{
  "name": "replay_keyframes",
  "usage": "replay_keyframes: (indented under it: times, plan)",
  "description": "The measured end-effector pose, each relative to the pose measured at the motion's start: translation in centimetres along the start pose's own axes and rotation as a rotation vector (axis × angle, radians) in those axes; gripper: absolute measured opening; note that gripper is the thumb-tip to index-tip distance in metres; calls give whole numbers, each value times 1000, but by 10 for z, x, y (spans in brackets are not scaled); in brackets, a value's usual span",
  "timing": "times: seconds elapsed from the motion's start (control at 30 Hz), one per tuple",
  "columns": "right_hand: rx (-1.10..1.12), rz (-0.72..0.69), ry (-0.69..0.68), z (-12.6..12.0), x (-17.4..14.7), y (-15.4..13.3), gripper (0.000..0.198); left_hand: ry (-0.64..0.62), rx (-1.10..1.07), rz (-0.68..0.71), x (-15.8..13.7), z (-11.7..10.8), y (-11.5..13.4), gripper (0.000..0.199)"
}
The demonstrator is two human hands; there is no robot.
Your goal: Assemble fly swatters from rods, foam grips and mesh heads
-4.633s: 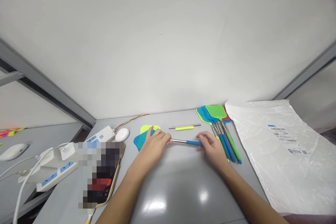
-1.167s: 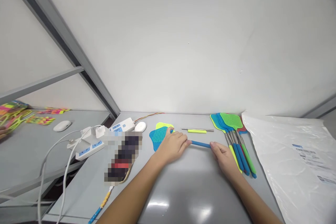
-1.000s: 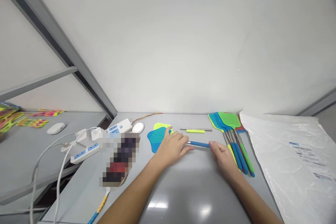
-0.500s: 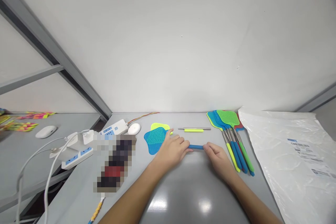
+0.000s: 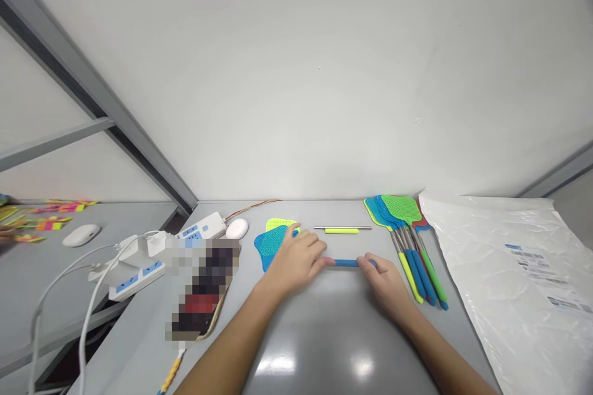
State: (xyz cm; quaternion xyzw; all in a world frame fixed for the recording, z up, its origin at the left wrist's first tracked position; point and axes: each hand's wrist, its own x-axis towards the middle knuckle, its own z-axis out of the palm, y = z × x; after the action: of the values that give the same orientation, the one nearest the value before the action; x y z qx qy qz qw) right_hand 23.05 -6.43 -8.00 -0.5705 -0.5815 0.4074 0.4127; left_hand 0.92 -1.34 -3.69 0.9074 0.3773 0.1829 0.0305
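Note:
A blue fly swatter handle (image 5: 346,263) lies level between my hands, low over the desk. My left hand (image 5: 296,259) is closed at its left end with the thumb along it; the fingers, bent, reach over the edge of the swatter heads, and what lies beneath the palm is hidden. At the other end, my right hand (image 5: 382,281) pinches the handle between thumb and fingers. Beside my left hand a blue swatter head (image 5: 266,250) partly covers a yellow swatter head (image 5: 278,222). Behind the hands are a metal rod (image 5: 343,227) and a yellow handle (image 5: 341,231).
Several assembled fly swatters (image 5: 407,228) lie stacked to the right, beside a large white plastic mailer (image 5: 504,259). On the left are a pixelated phone-like object (image 5: 217,315), a power strip (image 5: 204,228) with white cables, and a round white case (image 5: 237,228). A wall rises behind the desk.
My left hand has shifted slightly left, its fingers lifting off the handle toward the swatter heads while the thumb stays at the handle's end. My right hand keeps its pinch.

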Motion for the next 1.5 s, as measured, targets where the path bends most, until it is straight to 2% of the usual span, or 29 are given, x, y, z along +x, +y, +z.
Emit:
replay_keyframes:
  times: [0.17, 0.23, 0.33, 0.5, 0.63, 0.8, 1.1, 1.3, 1.5]
  plan:
    - [4, 0, 67, -2, 0, -1, 45, 152, 23, -304, -4, -18, -44, 36]
    - [2, 1, 75, -3, -1, -2, 46, 171, 49, -425, -6, -18, -58, 37]
    - [8, -2, 85, -3, -1, -1, 46, 174, 76, -499, -8, -9, -66, 34]
    - [5, 8, 127, -4, -3, 1, 48, 151, 74, -506, -8, 12, -63, 29]
    - [4, 21, 137, -6, -4, 1, 48, 124, 54, -500, -10, 20, -66, 27]
    - [49, 34, 119, -6, -3, 2, 49, 120, 54, -508, -11, 21, -72, 27]
    - [231, 112, 201, -5, -1, 10, 50, 111, 76, -472, -7, 13, -65, 28]
    - [248, 121, 243, -7, 1, 12, 48, 87, 109, -505, -14, 2, -79, 29]
    - [278, 139, 227, -5, 1, 10, 47, 84, 155, -539, -13, 16, -79, 31]
